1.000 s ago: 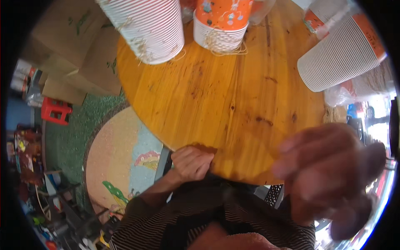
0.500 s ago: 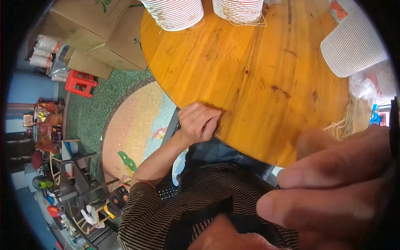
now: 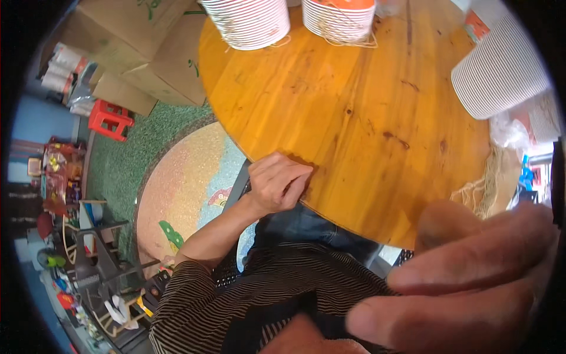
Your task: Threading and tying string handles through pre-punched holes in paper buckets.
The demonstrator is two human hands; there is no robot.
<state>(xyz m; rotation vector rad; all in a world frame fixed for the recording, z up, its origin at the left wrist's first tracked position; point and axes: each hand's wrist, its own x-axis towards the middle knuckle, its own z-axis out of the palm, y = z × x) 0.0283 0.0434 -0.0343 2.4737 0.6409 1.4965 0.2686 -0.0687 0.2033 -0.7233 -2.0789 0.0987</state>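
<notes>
My left hand [image 3: 276,184] rests on the near edge of the round wooden table [image 3: 365,112], fingers curled loosely together over the rim, pinching nothing; my right hand [image 3: 471,277] looms blurred close to the camera, fingers stretched side by side, and I cannot tell whether it grips anything; stacks of ribbed paper cups [image 3: 250,22] stand at the table's far side, well apart from both hands.
</notes>
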